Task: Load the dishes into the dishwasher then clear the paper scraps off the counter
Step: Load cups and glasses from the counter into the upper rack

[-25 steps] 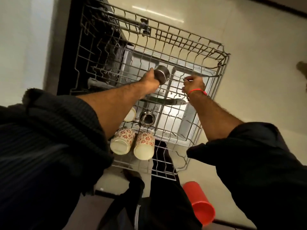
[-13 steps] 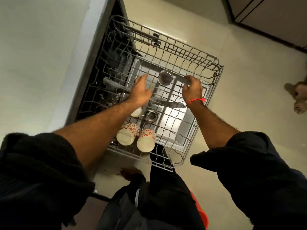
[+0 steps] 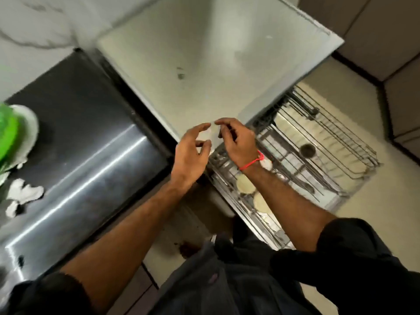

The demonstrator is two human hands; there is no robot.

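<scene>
Currently, head view, laid out item by item:

Left hand: seen at the middle of the frame, raised above the edge of the dishwasher top, fingers loosely spread and slightly curled; nothing is gripped in it.

Right hand: held just beside the left one, fingertips almost meeting it; the fingers are curled inward, and whether anything is pinched cannot be told because of blur. A red thread is worn at the wrist.

Dishwasher rack: pulled out at the right of the frame, over the pale floor.

Cups: two pale ones are seen lying in the near part of the rack, partly hidden under the right forearm.

Steel cup: set farther back in the rack, mouth turned toward the camera.

Dishwasher top: a pale flat surface filling the upper middle of the frame.

Dark counter: shiny, at the left of the frame.

Paper scraps: white crumpled bits lying on the dark counter at the far left, well apart from both hands.

Green thing: blurred, at the left edge, above the scraps.
</scene>
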